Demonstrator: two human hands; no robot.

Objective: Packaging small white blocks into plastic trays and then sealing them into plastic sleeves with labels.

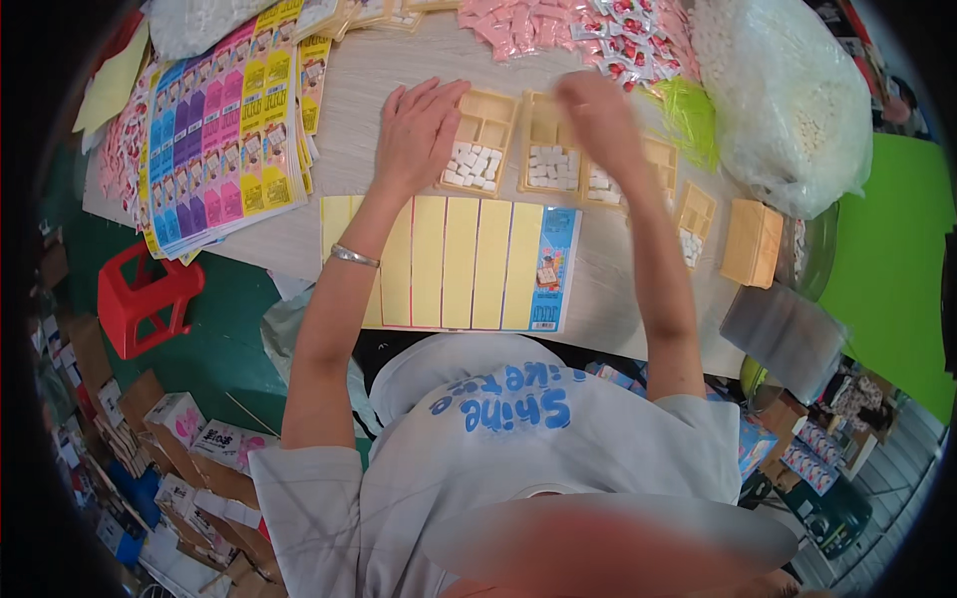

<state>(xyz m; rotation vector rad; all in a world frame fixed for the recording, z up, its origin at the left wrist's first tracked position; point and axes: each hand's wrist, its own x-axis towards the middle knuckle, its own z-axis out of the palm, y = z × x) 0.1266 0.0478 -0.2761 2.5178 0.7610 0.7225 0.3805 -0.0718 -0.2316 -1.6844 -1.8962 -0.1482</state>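
Observation:
My left hand (419,130) lies flat on the table with fingers together, its edge against a yellow compartment tray (482,142) partly filled with small white cubes. My right hand (598,118) is blurred above a second yellow tray (548,154) and a third one (653,169), both holding white cubes; whether it holds anything I cannot tell. A yellow striped card sheet (459,261) with a blue end lies between my forearms at the table's near edge.
Colourful printed card sheets (219,140) are stacked at left. Pink and red small packets (578,30) lie at the back. A large clear bag of white cubes (788,100) sits at right, beside a stack of yellow trays (753,241). A red stool (145,299) stands below left.

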